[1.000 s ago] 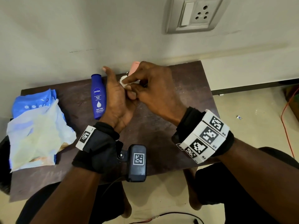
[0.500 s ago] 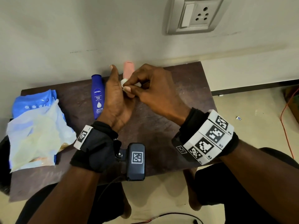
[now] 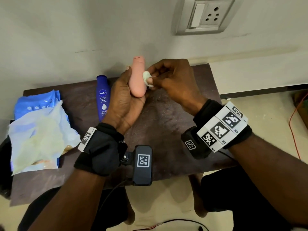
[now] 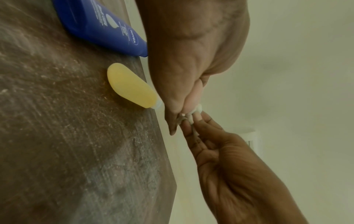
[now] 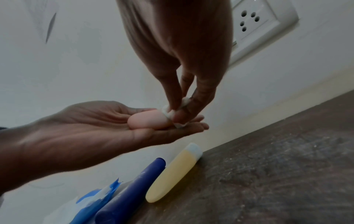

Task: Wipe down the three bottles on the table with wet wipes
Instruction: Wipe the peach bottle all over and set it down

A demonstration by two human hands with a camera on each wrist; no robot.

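Sitting against the wall, the dark table (image 3: 175,124) holds a blue pack of wipes (image 3: 38,129) on its left side. Next to the pack lies the blue bottle (image 3: 103,97), and a yellow bottle (image 5: 172,172) lies just beside it. The left hand (image 3: 123,100) is above the table with its palm up, fingers nearly straight, and the pink bottle (image 3: 137,77) rests in it. The right hand (image 3: 173,80) pinches a small white wipe (image 3: 146,78) and presses it on the pink bottle's side.
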